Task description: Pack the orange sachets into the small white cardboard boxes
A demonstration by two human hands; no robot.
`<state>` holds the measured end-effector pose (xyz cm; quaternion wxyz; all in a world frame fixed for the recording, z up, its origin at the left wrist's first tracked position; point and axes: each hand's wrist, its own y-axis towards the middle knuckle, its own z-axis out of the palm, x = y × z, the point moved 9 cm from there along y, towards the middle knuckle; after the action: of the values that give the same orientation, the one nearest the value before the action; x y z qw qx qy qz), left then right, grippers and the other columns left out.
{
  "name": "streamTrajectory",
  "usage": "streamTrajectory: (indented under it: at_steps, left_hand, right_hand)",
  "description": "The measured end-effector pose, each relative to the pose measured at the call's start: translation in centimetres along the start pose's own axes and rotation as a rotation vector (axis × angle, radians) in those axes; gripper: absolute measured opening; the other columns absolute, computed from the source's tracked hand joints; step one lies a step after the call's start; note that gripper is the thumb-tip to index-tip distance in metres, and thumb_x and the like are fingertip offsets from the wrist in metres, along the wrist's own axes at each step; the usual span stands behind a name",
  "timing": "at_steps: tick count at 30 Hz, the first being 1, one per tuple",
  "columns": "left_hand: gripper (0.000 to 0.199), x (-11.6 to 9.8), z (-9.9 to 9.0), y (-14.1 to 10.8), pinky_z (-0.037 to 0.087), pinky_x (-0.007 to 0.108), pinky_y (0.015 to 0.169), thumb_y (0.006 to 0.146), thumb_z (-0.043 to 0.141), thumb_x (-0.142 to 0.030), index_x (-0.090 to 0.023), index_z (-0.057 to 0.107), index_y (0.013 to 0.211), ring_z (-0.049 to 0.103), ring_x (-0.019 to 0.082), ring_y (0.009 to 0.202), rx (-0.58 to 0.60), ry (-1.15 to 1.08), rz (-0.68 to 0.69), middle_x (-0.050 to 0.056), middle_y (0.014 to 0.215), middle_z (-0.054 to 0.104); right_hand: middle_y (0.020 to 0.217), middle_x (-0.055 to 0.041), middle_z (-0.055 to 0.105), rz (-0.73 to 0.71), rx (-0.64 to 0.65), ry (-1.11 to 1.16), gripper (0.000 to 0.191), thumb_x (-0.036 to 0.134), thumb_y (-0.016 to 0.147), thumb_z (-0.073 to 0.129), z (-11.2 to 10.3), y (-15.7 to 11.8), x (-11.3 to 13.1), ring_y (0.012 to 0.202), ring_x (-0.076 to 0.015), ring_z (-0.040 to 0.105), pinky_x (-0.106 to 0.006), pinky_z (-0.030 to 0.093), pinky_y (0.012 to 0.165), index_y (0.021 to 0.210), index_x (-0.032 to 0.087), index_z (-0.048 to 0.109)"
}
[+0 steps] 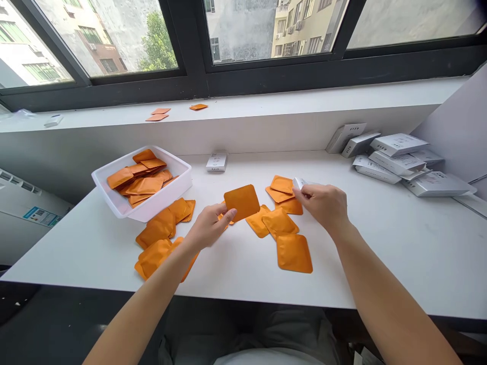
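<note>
Wide window with black metal frames (198,76) along the far side, concrete buildings (304,30) outside. Long white desk (384,253) runs below a white window sill (289,99).

On the sill: 3 flat orange foil sachets (198,106), 2 of them overlapping at left, plus 1 small white carton (53,120) further left.

Right end of desk: loose heap of flat white rectangular cartons (397,159), some overlapping. 1 more white carton (216,162) stands upright near the far edge, just right of a white rectangular plastic tray (167,202), which is filled with more orange sachets (139,185).

Loose orange sachets (155,228) lie in a pile at the tray's near side, touching its wall. A second loose group (279,223), about 6, lies between and below the hands.

Left hand (209,226): closed on 1 rounded-square orange sachet (242,202), pinched at its lower-left corner, held up above the desk, tilted.

Right hand (321,205): closed on a small white item (299,183), gripped between fingertips, mostly hidden; looks like a carton, cannot confirm. Hands are apart, not touching.
</note>
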<state>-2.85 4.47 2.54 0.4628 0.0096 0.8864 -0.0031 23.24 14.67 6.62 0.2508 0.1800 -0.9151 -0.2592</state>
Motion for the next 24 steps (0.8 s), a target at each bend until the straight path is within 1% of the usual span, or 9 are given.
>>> streamTrajectory:
  at_steps: [4,6,9,12,14,17,19,21,24]
  left_hand:
    - [0.043,-0.5,0.7,0.0,0.046,0.028,0.067,0.091,0.040,-0.052,-0.019,0.066,0.090,0.062,0.021,0.079,0.001,0.069,-0.010,0.002,0.079,0.066]
    - [0.043,-0.9,1.2,-0.1,0.046,0.028,0.066,0.093,0.038,-0.052,-0.019,0.066,0.095,0.061,0.020,0.079,0.016,0.045,0.014,0.003,0.083,0.066]
    - [0.042,-2.3,2.3,0.0,0.047,0.029,0.072,0.095,0.034,-0.048,-0.020,0.066,0.098,0.060,0.019,0.083,0.073,0.043,0.105,0.003,0.090,0.067]
    - [0.042,-3.3,3.0,0.4,0.044,0.034,0.084,0.096,0.032,-0.048,-0.023,0.065,0.098,0.060,0.019,0.086,0.118,0.244,0.222,0.003,0.091,0.068]
    - [0.041,-2.8,2.4,1.1,0.038,0.041,0.095,0.093,0.036,-0.053,-0.025,0.063,0.108,0.058,0.023,0.099,0.062,0.469,0.238,0.004,0.105,0.067]
    - [0.062,-0.1,0.9,2.7,0.028,0.047,0.104,0.086,0.041,-0.063,-0.021,0.050,0.130,0.044,0.032,0.123,-0.005,0.739,0.099,0.011,0.132,0.055]
    - [0.072,1.7,0.7,3.4,0.027,0.047,0.105,0.082,0.044,-0.067,-0.017,0.048,0.133,0.040,0.034,0.127,0.048,0.830,0.022,0.014,0.137,0.050]
    - [0.073,2.5,1.1,3.8,0.029,0.045,0.104,0.077,0.049,-0.067,-0.016,0.050,0.129,0.043,0.034,0.123,0.116,0.858,0.017,0.014,0.133,0.052]
    - [0.071,2.3,1.2,3.8,0.035,0.043,0.097,0.073,0.056,-0.061,-0.018,0.047,0.129,0.048,0.032,0.114,0.135,0.797,0.044,0.011,0.124,0.056]
  right_hand:
    - [0.045,0.0023,0.038,0.063,0.159,0.368,0.048,0.054,0.081,0.056,0.9,-0.2,0.4,0.045,-0.0107,0.033,-0.027,0.028,0.049,0.048,0.020,0.052]
    - [0.050,0.0004,0.048,0.126,0.212,0.608,0.047,0.059,0.084,0.050,1.6,-0.7,0.9,0.049,-0.0129,0.043,-0.027,0.035,0.049,0.065,0.019,0.064]
    - [0.081,-0.0043,0.066,0.118,0.376,0.792,0.046,0.059,0.083,0.054,3.9,-2.3,4.0,0.066,-0.0172,0.059,-0.028,0.046,0.056,0.108,0.022,0.064]
    - [0.093,-0.0054,0.069,0.123,0.571,0.907,0.039,0.052,0.085,0.057,6.4,-4.2,6.8,0.076,-0.0201,0.064,-0.031,0.051,0.063,0.111,0.023,0.061]
    - [0.087,-0.0050,0.069,0.167,0.493,0.929,0.033,0.050,0.088,0.054,6.1,-3.8,6.1,0.077,-0.0210,0.065,-0.032,0.052,0.065,0.101,0.021,0.064]
    - [0.085,-0.0048,0.069,0.217,0.077,0.754,0.031,0.048,0.087,0.055,2.4,-1.7,1.9,0.078,-0.0212,0.064,-0.032,0.051,0.067,0.096,0.020,0.064]
    - [0.086,-0.0054,0.069,0.264,-0.149,0.640,0.031,0.048,0.088,0.052,0.3,-1.1,-0.7,0.079,-0.0212,0.063,-0.032,0.049,0.067,0.096,0.020,0.063]
    - [0.080,-0.0049,0.067,0.277,-0.127,0.590,0.031,0.048,0.089,0.049,0.8,-0.9,-1.5,0.073,-0.0203,0.062,-0.030,0.046,0.061,0.091,0.020,0.062]
    - [0.061,-0.0007,0.058,0.232,0.074,0.431,0.030,0.047,0.088,0.046,3.5,-1.0,-1.2,0.055,-0.0172,0.053,-0.027,0.037,0.051,0.079,0.021,0.057]
